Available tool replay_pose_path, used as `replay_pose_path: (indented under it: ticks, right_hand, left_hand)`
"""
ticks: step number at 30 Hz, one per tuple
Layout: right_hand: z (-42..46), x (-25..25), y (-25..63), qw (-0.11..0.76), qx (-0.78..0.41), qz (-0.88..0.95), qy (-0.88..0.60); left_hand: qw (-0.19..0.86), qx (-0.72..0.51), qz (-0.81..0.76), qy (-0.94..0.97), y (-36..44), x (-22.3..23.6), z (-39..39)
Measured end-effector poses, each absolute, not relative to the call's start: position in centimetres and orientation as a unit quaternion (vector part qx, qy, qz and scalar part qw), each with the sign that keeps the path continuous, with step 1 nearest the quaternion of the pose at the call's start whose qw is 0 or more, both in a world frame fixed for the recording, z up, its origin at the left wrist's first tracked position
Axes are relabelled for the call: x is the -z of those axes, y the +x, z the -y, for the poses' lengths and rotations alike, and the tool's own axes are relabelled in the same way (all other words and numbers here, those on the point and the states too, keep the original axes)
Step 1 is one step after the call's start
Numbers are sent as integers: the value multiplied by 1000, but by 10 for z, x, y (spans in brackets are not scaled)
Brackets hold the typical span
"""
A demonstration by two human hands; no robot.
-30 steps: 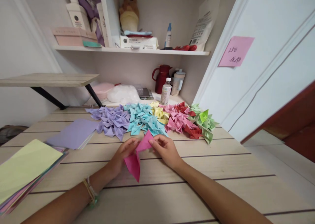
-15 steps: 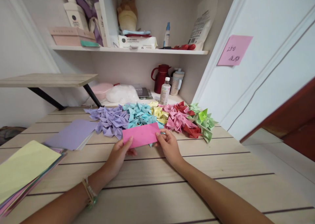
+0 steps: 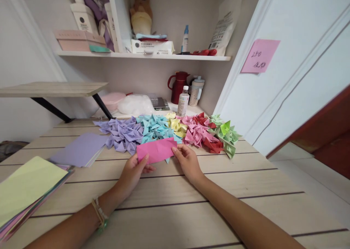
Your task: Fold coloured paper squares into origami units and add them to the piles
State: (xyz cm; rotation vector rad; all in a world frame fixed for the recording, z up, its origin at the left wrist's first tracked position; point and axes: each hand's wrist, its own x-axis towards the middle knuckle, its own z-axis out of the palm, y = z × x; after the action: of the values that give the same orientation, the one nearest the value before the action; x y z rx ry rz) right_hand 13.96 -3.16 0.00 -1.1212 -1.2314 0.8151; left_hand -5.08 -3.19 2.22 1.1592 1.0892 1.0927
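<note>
A bright pink sheet of paper (image 3: 157, 150), shaped as a long rectangle, is held above the table between my two hands. My left hand (image 3: 136, 167) pinches its lower left part, thumb in front and fingers behind. At the right end, my right hand (image 3: 187, 161) grips the edge between thumb and fingers. Just beyond the sheet lie folded paper pieces in colour groups: purple (image 3: 124, 132), light blue (image 3: 153, 127), yellow (image 3: 176, 124), pink (image 3: 198, 134), red (image 3: 213, 146) and green (image 3: 228, 134).
Purple sheets (image 3: 79, 148) and a stack of coloured paper topped with yellow-green (image 3: 30, 187) lie at the left. A small raised shelf (image 3: 54, 88) stands behind them. A plastic bottle (image 3: 183, 101), a red jug (image 3: 179, 86) and a cup (image 3: 197, 91) stand at the back.
The pink sheet has shifted slightly and now looks a little bent near its right end. Both hands keep hold of it, with the left fingers moved a little right.
</note>
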Motion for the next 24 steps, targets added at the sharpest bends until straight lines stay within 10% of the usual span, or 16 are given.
replay_pose_path:
  ticks: [12, 24]
  right_hand:
    - [34, -7, 139, 631, -415, 510, -411]
    - [52, -16, 129, 507, -229, 727, -403]
  left_hand:
    - [781, -340, -268, 450, -67, -32, 27]
    - [650, -334, -323, 601, -64, -33, 32]
